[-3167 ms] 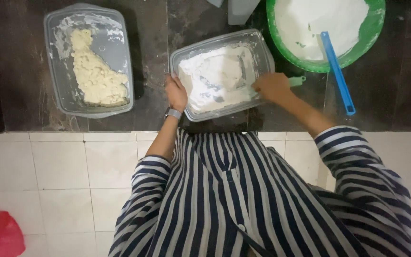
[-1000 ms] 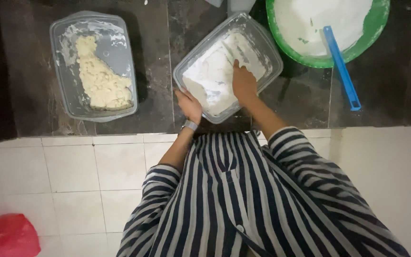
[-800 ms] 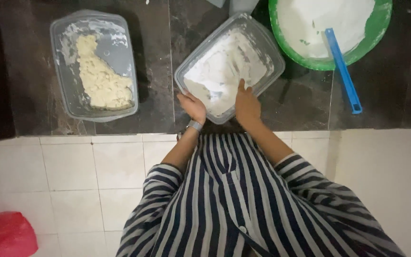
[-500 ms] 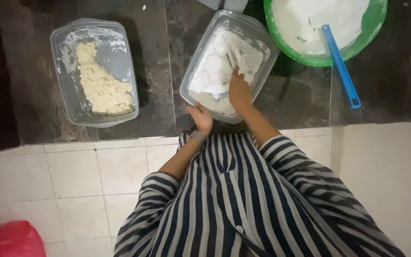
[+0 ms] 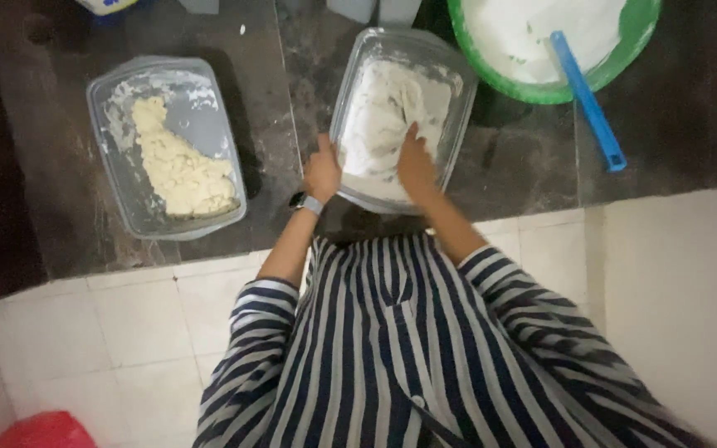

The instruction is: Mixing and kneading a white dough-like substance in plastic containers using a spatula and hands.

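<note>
The clear container (image 5: 458, 91) is steadied at its near rim by the left hand (image 5: 323, 168); the right hand (image 5: 417, 162), shifted deeper since earlier, is pressed flat into the white dough (image 5: 383, 108), suggesting kneading under way.

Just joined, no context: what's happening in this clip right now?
A person in a striped shirt stands at a dark counter. The right hand presses into white dough inside a clear tub, while the left hand steadies the tub's near rim. To the left sits a second clear tub holding yellowish crumbly dough. A green bowl with a blue utensil sits at upper right.
</note>
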